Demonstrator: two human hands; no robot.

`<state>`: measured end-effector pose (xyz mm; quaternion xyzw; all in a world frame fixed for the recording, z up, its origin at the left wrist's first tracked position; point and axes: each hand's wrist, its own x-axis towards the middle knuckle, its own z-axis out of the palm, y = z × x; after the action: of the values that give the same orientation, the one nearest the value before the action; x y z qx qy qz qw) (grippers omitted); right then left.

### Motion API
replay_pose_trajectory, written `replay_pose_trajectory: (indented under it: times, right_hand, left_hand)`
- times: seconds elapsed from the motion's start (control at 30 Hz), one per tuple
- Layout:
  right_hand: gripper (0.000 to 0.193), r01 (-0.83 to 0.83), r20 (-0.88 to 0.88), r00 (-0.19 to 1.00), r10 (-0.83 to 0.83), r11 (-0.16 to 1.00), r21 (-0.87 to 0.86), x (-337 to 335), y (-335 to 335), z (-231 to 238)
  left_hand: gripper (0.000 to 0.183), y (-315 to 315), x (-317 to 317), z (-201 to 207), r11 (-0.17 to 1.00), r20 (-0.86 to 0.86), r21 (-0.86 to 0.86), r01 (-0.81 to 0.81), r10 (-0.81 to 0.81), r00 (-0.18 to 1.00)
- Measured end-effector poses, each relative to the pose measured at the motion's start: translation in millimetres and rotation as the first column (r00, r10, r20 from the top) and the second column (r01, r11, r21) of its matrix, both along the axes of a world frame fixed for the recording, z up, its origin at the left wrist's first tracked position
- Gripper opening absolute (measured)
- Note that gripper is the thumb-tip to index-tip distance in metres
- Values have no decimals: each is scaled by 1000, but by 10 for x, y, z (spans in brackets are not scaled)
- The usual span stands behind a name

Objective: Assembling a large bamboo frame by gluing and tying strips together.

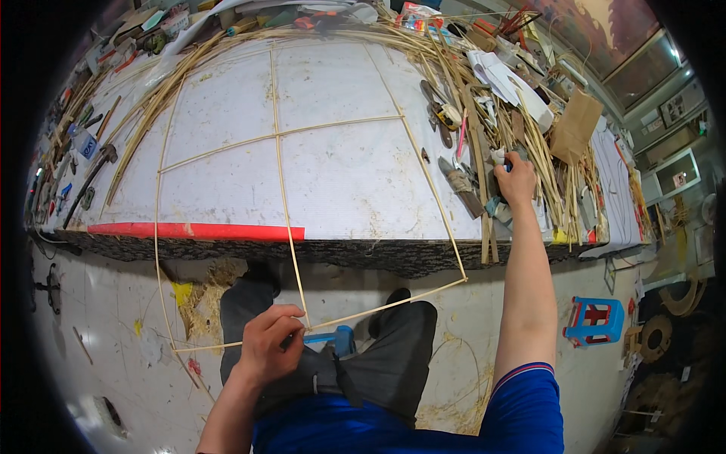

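Left hand (271,342), fingers curled, covers part of the near side of a stick frame (277,135), just left of its middle joint; whether it grips there, I cannot tell. The frame spans the white worktable (227,189) and extends past its edge above the person's legs (404,340). Right of the frame, the right hand (516,181) reaches into clutter (491,121), fingers bent, any hold hidden from me. Farther right stands a brown paper bag (576,125); left of the frame lie pale strips (144,132).
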<state>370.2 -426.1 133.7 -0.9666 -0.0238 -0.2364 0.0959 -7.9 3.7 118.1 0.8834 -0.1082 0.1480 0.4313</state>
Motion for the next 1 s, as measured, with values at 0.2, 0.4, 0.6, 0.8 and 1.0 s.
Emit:
replay_pose_trajectory:
  times: [0.2,0.4,0.6,0.8,1.0]
  right_hand:
    - [29,50,85,994,-61,992,120,119,-173,-146]
    - [21,-202,165,974,157,931,304,-320,-219,389]
    - [24,-419,135,883,449,626,658,-1659,679,743]
    - [23,-391,-162,727,668,596,701,-2853,1287,438]
    - [23,-478,-308,570,762,612,630,-3352,1817,68]
  left_hand:
    - [17,4,-41,-92,1000,2,3,-3,3,1000]
    - [17,-4,10,-146,998,1,-69,14,-14,1000]
    - [13,41,-26,-142,998,-15,-54,-12,11,1000]
    - [13,45,-11,-176,998,86,-56,3,2,996]
    - [12,47,-5,-236,998,84,-63,12,-7,996]
